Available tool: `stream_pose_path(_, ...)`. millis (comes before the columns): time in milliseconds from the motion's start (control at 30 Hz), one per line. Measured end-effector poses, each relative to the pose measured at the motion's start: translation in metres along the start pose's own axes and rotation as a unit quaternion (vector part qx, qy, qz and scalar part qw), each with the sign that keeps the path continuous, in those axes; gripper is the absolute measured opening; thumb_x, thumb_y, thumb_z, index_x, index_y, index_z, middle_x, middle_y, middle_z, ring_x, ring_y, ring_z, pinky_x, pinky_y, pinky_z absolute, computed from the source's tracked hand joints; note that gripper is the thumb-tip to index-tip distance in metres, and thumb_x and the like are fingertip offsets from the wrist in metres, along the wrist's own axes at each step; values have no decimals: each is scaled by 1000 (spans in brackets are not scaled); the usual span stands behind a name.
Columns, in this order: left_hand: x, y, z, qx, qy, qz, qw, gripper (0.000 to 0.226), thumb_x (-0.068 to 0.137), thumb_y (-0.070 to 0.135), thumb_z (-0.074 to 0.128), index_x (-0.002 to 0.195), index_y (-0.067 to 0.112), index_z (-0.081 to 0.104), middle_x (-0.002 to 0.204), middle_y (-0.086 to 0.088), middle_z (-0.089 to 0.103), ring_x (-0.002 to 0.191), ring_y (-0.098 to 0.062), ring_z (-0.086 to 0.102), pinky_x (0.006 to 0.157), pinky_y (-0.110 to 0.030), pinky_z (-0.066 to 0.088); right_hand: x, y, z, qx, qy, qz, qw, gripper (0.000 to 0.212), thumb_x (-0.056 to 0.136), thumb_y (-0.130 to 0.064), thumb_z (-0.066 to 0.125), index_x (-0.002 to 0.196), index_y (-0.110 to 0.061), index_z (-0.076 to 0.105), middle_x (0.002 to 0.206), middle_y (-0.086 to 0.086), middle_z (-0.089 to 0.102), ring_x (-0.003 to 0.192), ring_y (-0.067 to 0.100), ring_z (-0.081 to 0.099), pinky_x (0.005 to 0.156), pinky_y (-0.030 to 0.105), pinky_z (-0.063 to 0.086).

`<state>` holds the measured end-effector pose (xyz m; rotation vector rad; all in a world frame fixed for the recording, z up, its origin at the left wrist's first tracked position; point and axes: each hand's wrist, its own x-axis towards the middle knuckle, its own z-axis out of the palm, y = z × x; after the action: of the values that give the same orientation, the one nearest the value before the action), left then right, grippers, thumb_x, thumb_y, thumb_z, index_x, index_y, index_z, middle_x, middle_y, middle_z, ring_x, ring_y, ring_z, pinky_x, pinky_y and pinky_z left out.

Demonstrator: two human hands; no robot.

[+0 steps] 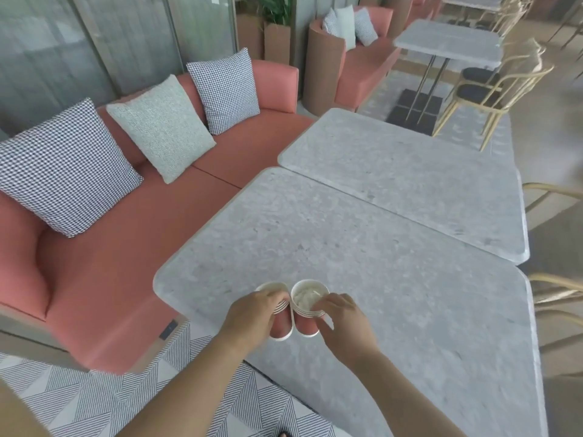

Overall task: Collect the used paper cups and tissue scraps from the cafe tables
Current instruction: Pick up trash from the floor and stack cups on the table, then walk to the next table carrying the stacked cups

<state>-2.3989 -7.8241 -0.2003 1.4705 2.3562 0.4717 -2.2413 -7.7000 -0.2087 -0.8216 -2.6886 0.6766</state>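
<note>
Two stacks of pink paper cups with white rims stand side by side near the front left corner of the grey stone table (pixel 394 310). My left hand (pixel 252 320) grips the left cup stack (pixel 281 326) around its side. My right hand (pixel 342 323) holds the right cup stack (pixel 306 324), fingers curled at its rim. Crumpled white tissue (pixel 305 298) fills the top cup of the right stack. The inside of the left stack is mostly hidden by my fingers.
A second grey table (pixel 410 184) butts against the far edge of this one. A pink sofa (pixel 142 247) with three cushions runs along the left. Wooden chairs (pixel 492 89) stand on the right, and another table (pixel 448 42) is farther back.
</note>
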Motion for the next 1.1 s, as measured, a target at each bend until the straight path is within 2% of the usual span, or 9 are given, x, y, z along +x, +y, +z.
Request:
stream_pose_path(133, -11, -18, -19, -3, 35, -21, 999, 38, 79, 10, 54, 106, 37, 51, 108, 17, 61, 94, -13, 60, 70, -26, 44, 13, -27, 3, 6, 9, -31, 999, 19, 80, -16, 65, 98, -21, 66, 101, -11, 64, 97, 15, 52, 66, 21, 40)
stream_pose_path(300, -44, -59, -56, -43, 81, -57, 994, 38, 80, 9, 62, 107, 35, 55, 112, 18, 62, 101, -10, 60, 82, -31, 50, 25, -78, 16, 42, 19, -67, 997, 20, 74, -11, 70, 92, -21, 67, 98, -10, 65, 93, 16, 55, 69, 19, 39)
stream_pose_path(467, -99, -104, -96, -56, 143, -106, 982, 37, 83, 15, 64, 115, 32, 58, 119, 15, 62, 96, -10, 61, 76, -14, 37, 38, -153, 34, 60, 11, -138, 989, 23, 74, -4, 70, 93, -15, 68, 99, -2, 67, 92, 22, 57, 74, 23, 43)
stream_pose_path(567, -149, -137, -116, -47, 151, -147, 976, 36, 84, 25, 64, 117, 37, 55, 118, 15, 61, 102, -11, 60, 85, -23, 44, 36, -208, 53, 67, -10, -183, 981, 21, 75, -6, 70, 93, -17, 68, 100, -3, 67, 95, 20, 57, 71, 25, 47)
stream_pose_path(667, -205, -173, -131, -48, 178, -186, 965, 39, 84, 29, 64, 115, 46, 49, 114, 18, 62, 102, -7, 58, 83, -21, 43, 30, -263, 80, 79, -34, -245, 966, 26, 73, -6, 72, 94, -20, 67, 99, -5, 66, 95, 18, 56, 74, 23, 46)
stream_pose_path(800, -284, -226, -140, -80, 203, -263, 940, 44, 84, 28, 62, 115, 50, 41, 111, 18, 63, 101, -9, 60, 87, -36, 49, 18, -341, 130, 105, -89, -316, 939, 26, 76, -11, 70, 96, -26, 64, 98, -9, 62, 96, 6, 48, 76, 17, 43)
stream_pose_path(867, -326, -253, -147, -90, 214, -293, 927, 41, 83, 25, 61, 112, 48, 43, 107, 15, 65, 97, -10, 62, 85, -37, 50, 12, -382, 157, 115, -121, -345, 924, 24, 79, -13, 66, 97, -29, 61, 100, -11, 61, 96, 5, 48, 76, 10, 36)
stream_pose_path(933, -367, -273, -155, -72, 220, -316, 920, 35, 82, 26, 57, 108, 46, 45, 98, 17, 64, 89, -7, 61, 76, -35, 52, 5, -422, 184, 126, -148, -375, 907, 19, 80, -15, 64, 96, -25, 63, 98, -8, 61, 93, 13, 52, 75, 14, 36)
stream_pose_path(1100, -459, -305, -181, -51, 265, -392, 880, 27, 75, 38, 45, 98, 51, 46, 91, 31, 55, 78, 11, 52, 58, -12, 38, -21, -519, 234, 148, -165, -435, 873, 19, 77, -15, 69, 93, -24, 64, 94, -9, 62, 90, 8, 49, 75, 8, 31)
